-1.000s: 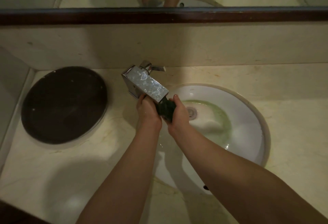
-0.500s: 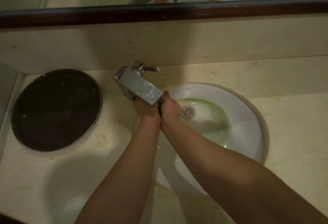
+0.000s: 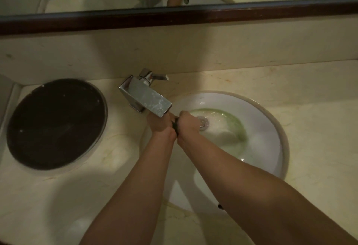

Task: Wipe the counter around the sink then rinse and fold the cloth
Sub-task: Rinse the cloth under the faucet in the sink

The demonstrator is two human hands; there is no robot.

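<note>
Since a second ago the hands had pressed together, squashing the cloth (image 3: 175,125) down to a dark sliver between them, right under the tap (image 3: 147,99) spout. Left hand (image 3: 157,123) and right hand (image 3: 188,123) were both clenched tight on it, over the sink (image 3: 271,134). Soaked cloth probably feels limp, heavy and slippery, so I'd grab it by the corners for folding. The spout crowded the knuckles; greenish water pooled round the drain (image 3: 203,123). A dark round lid (image 3: 56,124) sat well left on the counter (image 3: 319,109).
</note>
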